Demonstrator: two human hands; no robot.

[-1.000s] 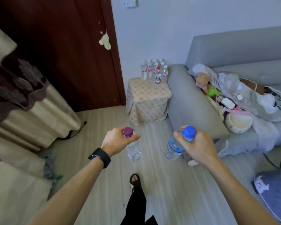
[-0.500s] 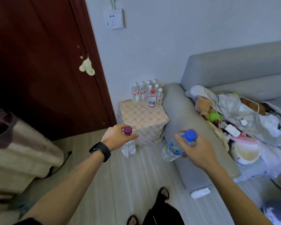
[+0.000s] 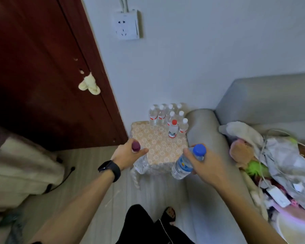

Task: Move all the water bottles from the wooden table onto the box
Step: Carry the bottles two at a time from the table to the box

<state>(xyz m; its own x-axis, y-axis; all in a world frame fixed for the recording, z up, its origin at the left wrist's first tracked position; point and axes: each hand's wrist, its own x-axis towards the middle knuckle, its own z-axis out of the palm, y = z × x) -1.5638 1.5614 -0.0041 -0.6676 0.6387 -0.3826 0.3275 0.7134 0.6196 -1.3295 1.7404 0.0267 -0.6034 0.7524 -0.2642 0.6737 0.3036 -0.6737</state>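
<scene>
Head view: two bottles are held in the air at the box's near edge.
Purple-capped bottle (image 3: pixel 139 160): hangs upright at the box's near left corner; left hand (image 3: pixel 127 154) curls its fingers round the neck.
Blue-capped bottle (image 3: pixel 184 165): tilted, at the near right corner; right hand (image 3: pixel 207 163) grasps its shoulder.
Box (image 3: pixel 158 148): draped in patterned cloth, between door (image 3: pixel 42 76) and sofa arm (image 3: pixel 202 134).
White-capped bottles (image 3: pixel 163 114): clustered at the box's back, with a red-capped bottle (image 3: pixel 173 129) in front.
</scene>
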